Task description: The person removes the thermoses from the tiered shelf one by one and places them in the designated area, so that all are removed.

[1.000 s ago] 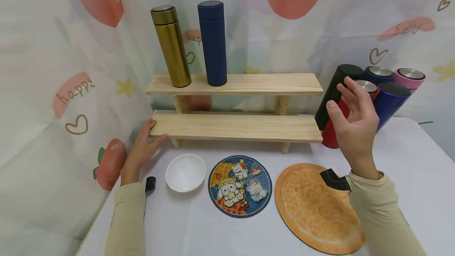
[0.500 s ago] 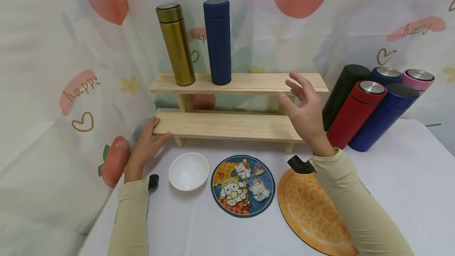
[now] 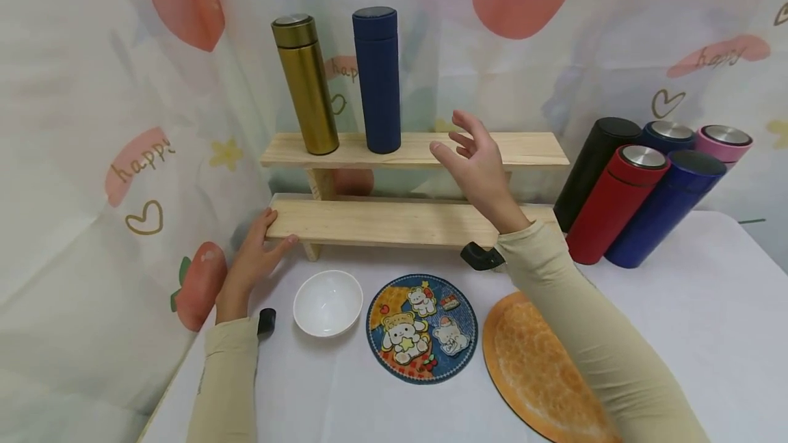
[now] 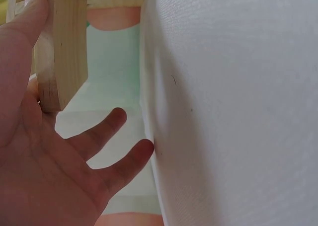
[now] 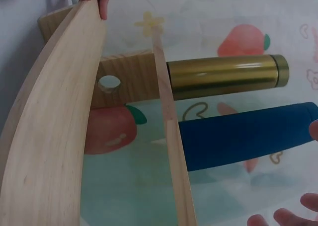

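A two-tier wooden shelf [image 3: 394, 222] stands at the back of the table. At the left end of its lower board, my left hand [image 3: 251, 262] grips the wood between thumb and index finger; in the left wrist view two other fingers [image 4: 126, 164] stretch out free. A gold thermos bottle [image 3: 306, 91] and a dark blue thermos bottle [image 3: 378, 87] stand upright on the upper board. My right hand [image 3: 477, 169] holds nothing, its fingers loosely curved in front of the upper board, right of the blue bottle. Its fingertips [image 5: 285, 217] show at the lower right of the right wrist view.
Right of the shelf stand several more thermos bottles: black [image 3: 597, 169], red [image 3: 618, 204], blue [image 3: 667, 207], navy [image 3: 670, 134] and pink [image 3: 725, 139]. A white bowl [image 3: 327, 304], a round cartoon mat [image 3: 422, 328] and an orange-brown round mat [image 3: 542, 368] lie in front.
My right hand has moved left, from before the bottles at the right to the upper board near the blue bottle. My left hand has stayed on the shelf end.
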`<action>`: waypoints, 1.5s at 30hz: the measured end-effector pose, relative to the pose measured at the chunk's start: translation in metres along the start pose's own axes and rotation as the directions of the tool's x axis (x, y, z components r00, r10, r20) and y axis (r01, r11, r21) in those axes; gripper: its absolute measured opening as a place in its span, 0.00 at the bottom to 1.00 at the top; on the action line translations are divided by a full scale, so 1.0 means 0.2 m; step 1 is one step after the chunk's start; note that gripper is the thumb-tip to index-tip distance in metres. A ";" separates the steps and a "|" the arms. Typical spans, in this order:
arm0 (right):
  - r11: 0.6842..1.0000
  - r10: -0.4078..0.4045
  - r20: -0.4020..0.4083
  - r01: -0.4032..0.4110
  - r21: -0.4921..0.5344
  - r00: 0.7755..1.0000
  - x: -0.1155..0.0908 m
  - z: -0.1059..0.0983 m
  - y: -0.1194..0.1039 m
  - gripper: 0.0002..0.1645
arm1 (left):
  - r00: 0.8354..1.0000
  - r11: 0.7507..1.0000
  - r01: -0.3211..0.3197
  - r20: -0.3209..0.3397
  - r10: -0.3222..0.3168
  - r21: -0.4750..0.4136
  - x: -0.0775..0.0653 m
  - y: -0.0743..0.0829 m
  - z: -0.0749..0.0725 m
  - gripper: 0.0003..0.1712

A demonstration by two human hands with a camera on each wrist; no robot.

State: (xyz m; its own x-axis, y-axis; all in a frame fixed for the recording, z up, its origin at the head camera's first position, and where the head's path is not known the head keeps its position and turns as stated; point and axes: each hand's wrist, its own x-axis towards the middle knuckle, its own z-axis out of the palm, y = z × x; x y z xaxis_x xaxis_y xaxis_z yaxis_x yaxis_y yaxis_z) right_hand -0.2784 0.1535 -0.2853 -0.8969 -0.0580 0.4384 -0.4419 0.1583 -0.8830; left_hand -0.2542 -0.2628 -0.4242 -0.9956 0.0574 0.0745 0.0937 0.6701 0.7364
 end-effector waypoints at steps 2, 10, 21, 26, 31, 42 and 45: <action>1.000 0.021 0.009 -0.021 0.007 1.000 0.03 0.02 0.00 0.45 | 1.000 1.000 0.008 0.001 -0.008 -0.009 0.00 0.00 0.00 0.52; 0.998 0.059 0.046 -0.060 0.020 0.997 0.15 0.12 -0.04 0.48 | 1.000 1.000 0.006 -0.013 -0.006 -0.006 -0.01 0.00 0.00 0.52; 0.992 0.122 0.093 -0.119 -0.045 0.988 0.34 0.29 -0.11 0.52 | 1.000 1.000 0.005 -0.019 -0.005 -0.006 -0.01 -0.01 0.00 0.52; 0.985 0.169 0.099 -0.165 -0.047 0.981 0.40 0.34 -0.13 0.54 | 1.000 1.000 -0.001 -0.020 0.001 -0.007 0.00 -0.02 0.00 0.52; 0.980 0.199 0.082 -0.197 -0.031 0.977 0.46 0.37 -0.14 0.55 | 1.000 1.000 0.011 -0.016 -0.011 0.003 0.00 -0.02 0.00 0.52; 0.974 0.225 0.034 -0.226 0.027 0.974 0.55 0.41 -0.12 0.52 | 1.000 1.000 0.008 -0.021 -0.007 0.013 0.01 -0.02 0.00 0.51; 0.975 0.222 0.021 -0.222 0.009 0.975 0.57 0.43 -0.11 0.51 | 1.000 1.000 0.013 -0.019 -0.013 0.016 0.01 -0.02 0.00 0.52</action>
State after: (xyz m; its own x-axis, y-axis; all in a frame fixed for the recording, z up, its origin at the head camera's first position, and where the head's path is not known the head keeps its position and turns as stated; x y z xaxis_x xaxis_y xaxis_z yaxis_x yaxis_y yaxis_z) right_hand -0.3721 0.0598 -0.2310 -0.9728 -0.0421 0.2279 -0.2317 0.1588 -0.9597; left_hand -0.2565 -0.2649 -0.4274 -0.9963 0.0348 0.0780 0.0807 0.6826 0.7263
